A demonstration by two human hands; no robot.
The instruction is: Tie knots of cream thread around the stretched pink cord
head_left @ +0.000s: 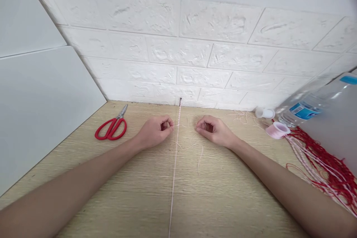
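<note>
A taut pale pink cord [174, 171] runs from a dark anchor point [180, 99] at the foot of the wall toward me, with a braided-looking upper part. Just left of it, my left hand [156, 131] is closed in a pinch on a thin, pale thread [182, 125] beside the cord. To the right of the cord, my right hand [214, 130] also pinches, thumb against fingers. A fine loop of thread passes close to it, but what its fingertips hold is too small to make out. A loose thread tail [199, 160] curves over the table below.
Red-handled scissors [111, 128] lie at left, blades toward the wall. On the right are a pink thread spool [277, 130], a white spool [264, 113], a clear bottle [304, 111] and a heap of red and pink cords [331, 171]. A white brick-pattern wall [192, 54] closes off the back.
</note>
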